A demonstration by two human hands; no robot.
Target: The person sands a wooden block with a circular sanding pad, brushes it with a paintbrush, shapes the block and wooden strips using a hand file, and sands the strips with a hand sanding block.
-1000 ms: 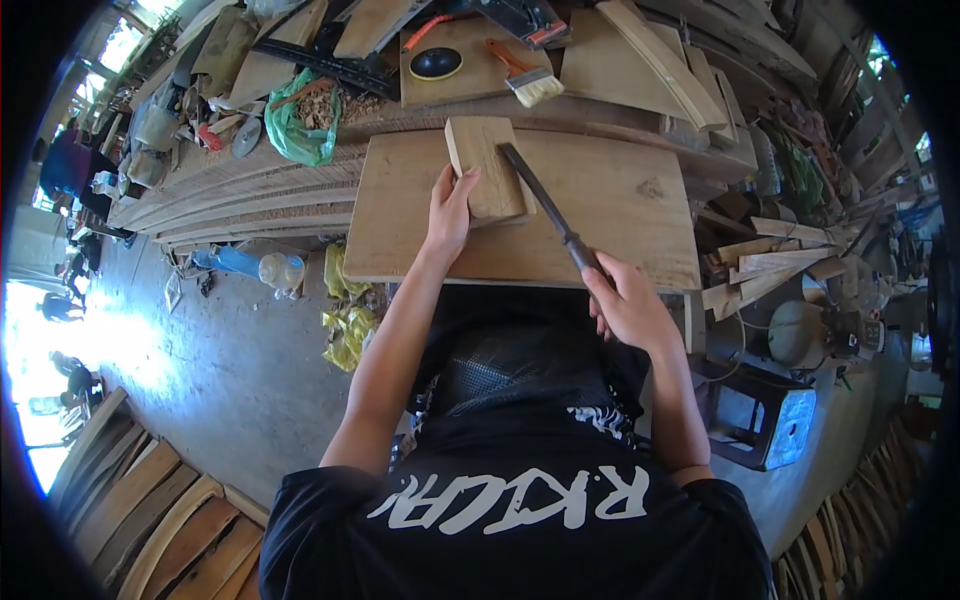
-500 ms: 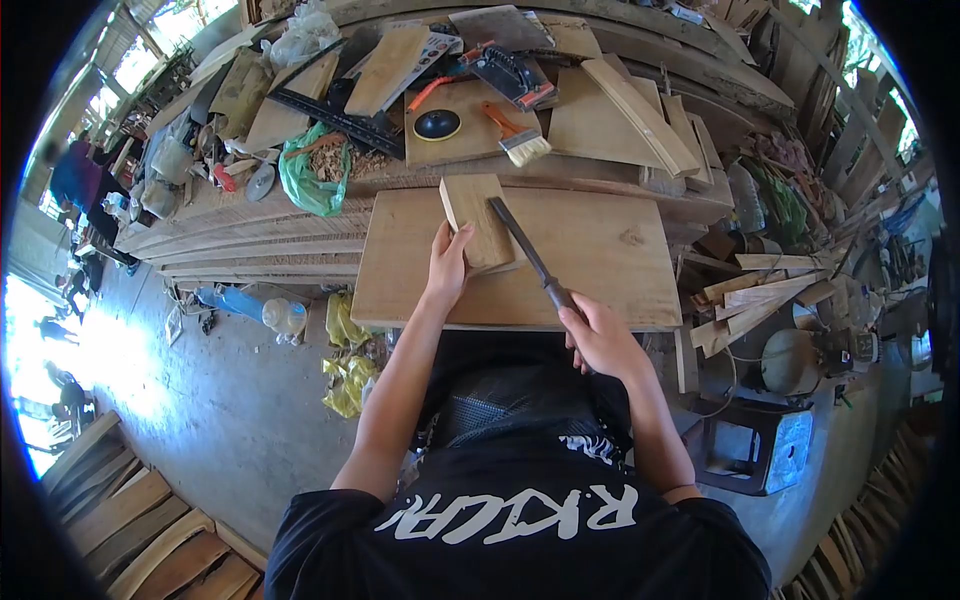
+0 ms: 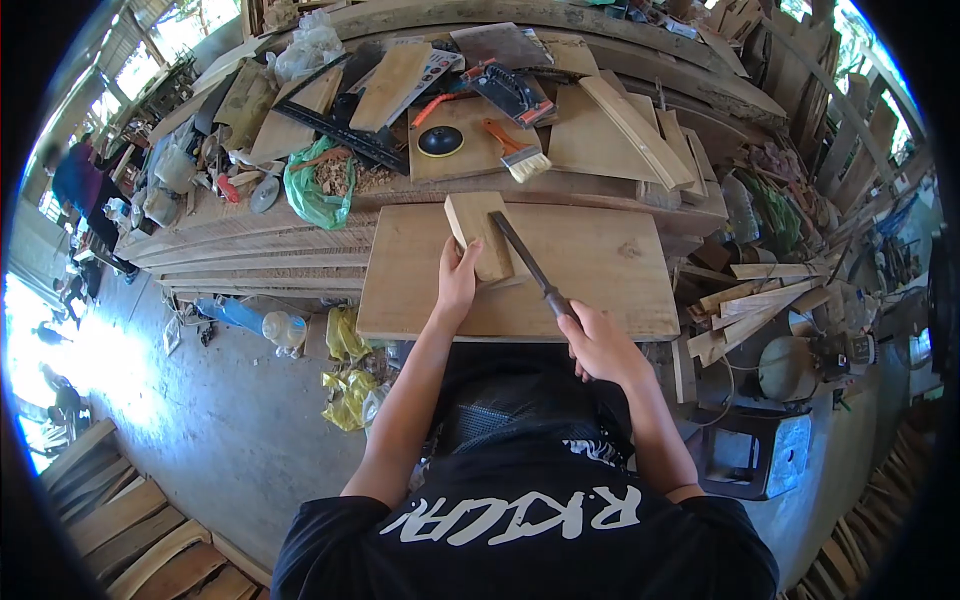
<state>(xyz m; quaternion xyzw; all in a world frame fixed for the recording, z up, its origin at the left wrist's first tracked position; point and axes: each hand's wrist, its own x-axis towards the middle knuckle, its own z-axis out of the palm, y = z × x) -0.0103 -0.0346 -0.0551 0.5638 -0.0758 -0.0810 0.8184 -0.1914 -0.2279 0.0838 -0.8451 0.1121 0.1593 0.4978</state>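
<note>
My left hand (image 3: 458, 275) grips a pale wooden block (image 3: 476, 222) by its lower left side, thumb on the near face. The block is held over a wide wooden board (image 3: 600, 265) in front of my body. In my right hand (image 3: 603, 342), the fingers are wrapped around the handle of a long dark file (image 3: 523, 258). The file slants up to the left, its tip lying against the block's right part. Part of the handle is hidden inside my right hand.
Behind the board, a timber stack carries a paintbrush (image 3: 518, 155), a round black sanding pad (image 3: 440, 141), a black trowel-like tool (image 3: 512, 92) and a green plastic bag (image 3: 312, 190). Offcuts (image 3: 760, 302) and a stool (image 3: 755, 455) are at right. Another person (image 3: 78, 190) stands far left.
The whole view has tilted slightly, so the board, block and bench things appear lower. Both hands keep their grips, and the file's tip stays at about the same place on the block.
</note>
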